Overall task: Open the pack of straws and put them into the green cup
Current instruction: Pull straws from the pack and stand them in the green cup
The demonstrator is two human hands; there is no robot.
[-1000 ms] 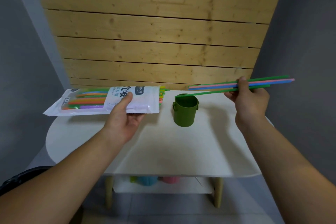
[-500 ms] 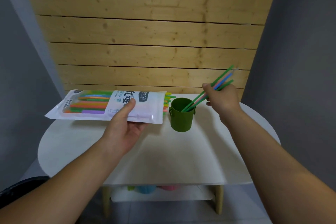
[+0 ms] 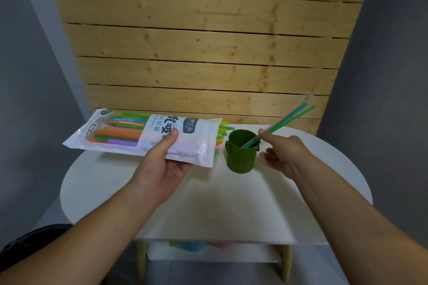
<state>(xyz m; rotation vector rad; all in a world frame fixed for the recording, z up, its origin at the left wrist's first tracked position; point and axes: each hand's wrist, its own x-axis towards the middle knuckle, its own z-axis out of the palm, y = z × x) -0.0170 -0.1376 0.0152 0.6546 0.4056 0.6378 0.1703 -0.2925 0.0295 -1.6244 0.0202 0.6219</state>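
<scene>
Your left hand (image 3: 162, 166) grips the pack (image 3: 129, 136) from beneath, thumb pressed on its printed face. The pack's long axis runs left to right, held above the table (image 3: 208, 203). Its open mouth faces right, with straw ends (image 3: 222, 133) poking out just beside the cup (image 3: 240, 157).

Your right hand (image 3: 282, 152) is slack, fingers spread, pinching nothing. Its upper fingertip touches the loose straws (image 3: 291, 114). These stand with lower ends in the cup, leaning up and right over the rim toward the slat wall (image 3: 196, 53).

The cup sits upright on the table, between your hands. Blurred coloured things lie on the shelf (image 3: 208, 254) below.
</scene>
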